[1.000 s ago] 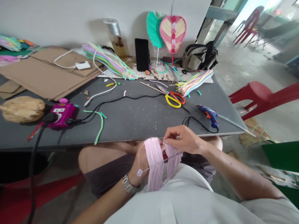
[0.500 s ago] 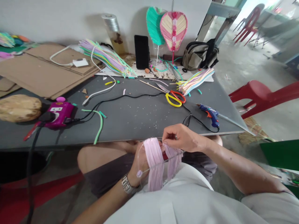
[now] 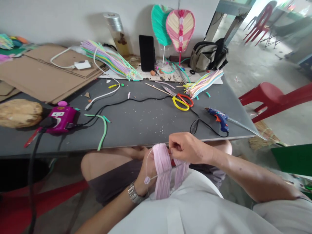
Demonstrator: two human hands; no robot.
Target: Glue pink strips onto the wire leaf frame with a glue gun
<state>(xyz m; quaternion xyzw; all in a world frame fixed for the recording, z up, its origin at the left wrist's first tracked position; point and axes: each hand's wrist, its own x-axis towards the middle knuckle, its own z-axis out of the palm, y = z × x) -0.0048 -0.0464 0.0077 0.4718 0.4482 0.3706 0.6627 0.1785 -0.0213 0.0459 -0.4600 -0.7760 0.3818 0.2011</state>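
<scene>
Pinching the top of a bunch of pale pink strands (image 3: 162, 170) between closed fingers (image 3: 172, 150), a person's right hand (image 3: 188, 148) works at a thin wire loop (image 3: 147, 164) held over the lap. The left hand (image 3: 147, 172), a metal wristwatch (image 3: 133, 192) on its wrist, supports the loop from behind, its fingers hidden by the strands, so their grip cannot be made out. The piece sits just below the front edge of the grey worktop (image 3: 136, 133), above dark shorts (image 3: 107, 178). So far, two bunches hang from the wire: the wide one and a narrower bunch (image 3: 180, 172) to its right, with a small gap between them. The left stretch of the loop remains bare, with a small pink bead (image 3: 147, 180) on the wire near it.

Farther out on the worktop lie red-and-yellow scissors (image 3: 181, 102), a blue hot glue gun (image 3: 218, 117), and a bundle of pastel strips (image 3: 203, 84). A second bundle of strips (image 3: 109, 60) rests at the back by a stack of cardboard (image 3: 48, 71). Against the wall stand a fully covered pink-and-cream heart-shaped leaf (image 3: 180, 29) and a teal leaf (image 3: 159, 24), both on sticks.
</scene>
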